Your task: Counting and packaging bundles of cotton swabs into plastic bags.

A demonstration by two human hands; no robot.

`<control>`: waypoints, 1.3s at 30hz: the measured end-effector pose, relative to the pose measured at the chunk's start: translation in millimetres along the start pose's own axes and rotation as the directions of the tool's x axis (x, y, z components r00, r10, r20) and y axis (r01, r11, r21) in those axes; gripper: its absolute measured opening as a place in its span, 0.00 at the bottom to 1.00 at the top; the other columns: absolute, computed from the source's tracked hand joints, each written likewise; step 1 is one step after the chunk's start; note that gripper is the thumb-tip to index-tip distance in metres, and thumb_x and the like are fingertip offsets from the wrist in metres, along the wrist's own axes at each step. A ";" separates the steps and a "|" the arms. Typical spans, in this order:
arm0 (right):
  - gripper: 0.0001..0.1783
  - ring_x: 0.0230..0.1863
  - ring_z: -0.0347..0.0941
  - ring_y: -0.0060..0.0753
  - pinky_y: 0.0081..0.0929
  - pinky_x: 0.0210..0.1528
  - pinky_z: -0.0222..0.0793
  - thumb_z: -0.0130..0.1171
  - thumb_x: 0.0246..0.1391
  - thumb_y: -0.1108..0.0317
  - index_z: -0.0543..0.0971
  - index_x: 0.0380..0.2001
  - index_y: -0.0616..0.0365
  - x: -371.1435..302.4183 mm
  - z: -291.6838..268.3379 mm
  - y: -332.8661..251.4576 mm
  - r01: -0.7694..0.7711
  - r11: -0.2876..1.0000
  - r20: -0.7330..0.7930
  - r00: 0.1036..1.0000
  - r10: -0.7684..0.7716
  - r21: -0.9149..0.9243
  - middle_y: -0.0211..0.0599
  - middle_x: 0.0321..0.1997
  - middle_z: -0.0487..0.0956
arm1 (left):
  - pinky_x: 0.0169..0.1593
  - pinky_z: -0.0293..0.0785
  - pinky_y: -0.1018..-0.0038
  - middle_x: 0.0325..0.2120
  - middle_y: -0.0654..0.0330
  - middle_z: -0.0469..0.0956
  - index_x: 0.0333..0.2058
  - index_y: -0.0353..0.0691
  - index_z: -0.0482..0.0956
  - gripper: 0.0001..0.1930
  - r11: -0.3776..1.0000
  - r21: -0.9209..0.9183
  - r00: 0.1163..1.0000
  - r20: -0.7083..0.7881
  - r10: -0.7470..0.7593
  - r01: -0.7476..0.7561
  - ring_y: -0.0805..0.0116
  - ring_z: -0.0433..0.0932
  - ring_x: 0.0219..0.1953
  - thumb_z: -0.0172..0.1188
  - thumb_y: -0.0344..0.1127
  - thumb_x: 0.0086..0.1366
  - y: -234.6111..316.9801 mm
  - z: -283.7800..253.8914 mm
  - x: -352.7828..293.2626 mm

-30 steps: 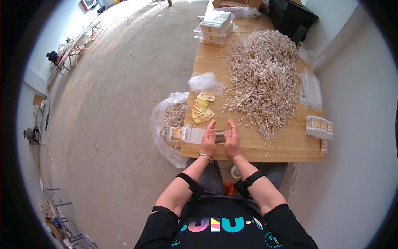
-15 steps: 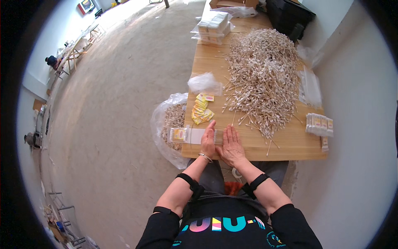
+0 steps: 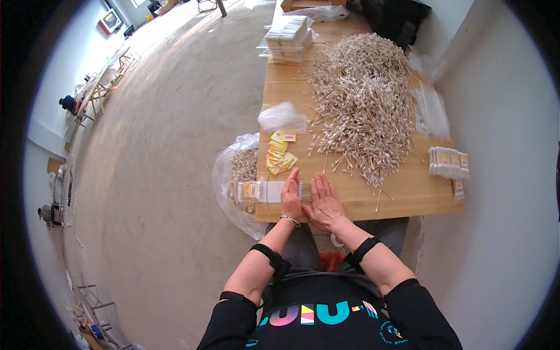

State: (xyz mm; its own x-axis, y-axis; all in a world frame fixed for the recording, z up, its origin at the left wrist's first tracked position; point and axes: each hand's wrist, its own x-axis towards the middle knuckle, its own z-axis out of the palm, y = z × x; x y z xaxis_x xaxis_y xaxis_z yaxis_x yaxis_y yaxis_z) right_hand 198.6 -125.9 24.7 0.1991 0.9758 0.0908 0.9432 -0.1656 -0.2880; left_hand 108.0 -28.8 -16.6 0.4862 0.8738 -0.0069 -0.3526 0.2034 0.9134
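Note:
My left hand [image 3: 291,197] stands on its edge at the table's near side, fingers stretched out and pointing away. My right hand [image 3: 325,204] lies beside it, palm down, with its fingers straight and flat. A row of cotton swabs [image 3: 305,190] shows in the narrow gap between them, touched from either side. Left of my left hand, a white strip [image 3: 274,191] reaches toward a clear pack of cotton swabs [image 3: 249,191] with a yellow label, which juts past the table's left edge. Yellow cards [image 3: 280,157] lie spread out just beyond my left hand.
A large heap of loose cotton swabs [image 3: 364,99] covers the table's middle. Clear bags [image 3: 283,118] lie at the left, and finished-looking packs [image 3: 448,162] sit by the right edge. White stacked packs [image 3: 287,36] stand far back. A plastic sack of swabs [image 3: 219,175] is below the left edge.
The whole view has shifted slightly. Both hands stay in nearly the same place around the row of cotton swabs, and nothing has been picked up or put down.

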 end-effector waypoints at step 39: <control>0.53 0.70 0.35 0.49 0.39 0.69 0.31 0.55 0.40 0.48 0.46 0.61 0.70 -2.4 -1.0 1.8 0.050 0.994 0.038 0.998 -0.047 -0.093 0.54 0.68 0.43 | 0.52 0.52 0.63 0.39 0.56 0.65 0.59 0.47 0.59 0.31 0.107 0.881 0.881 0.468 -0.068 -0.460 0.57 0.63 0.44 0.53 0.48 0.58 61.4 -4.0 -61.0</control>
State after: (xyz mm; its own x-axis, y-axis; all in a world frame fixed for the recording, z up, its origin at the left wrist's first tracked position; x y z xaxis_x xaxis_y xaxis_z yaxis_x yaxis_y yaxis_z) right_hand 200.2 -128.6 24.9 0.1442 0.9872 0.0679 0.9726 -0.1288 -0.1936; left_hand 53.6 -67.9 38.3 0.8270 0.5488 0.1220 0.4431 -0.7698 0.4594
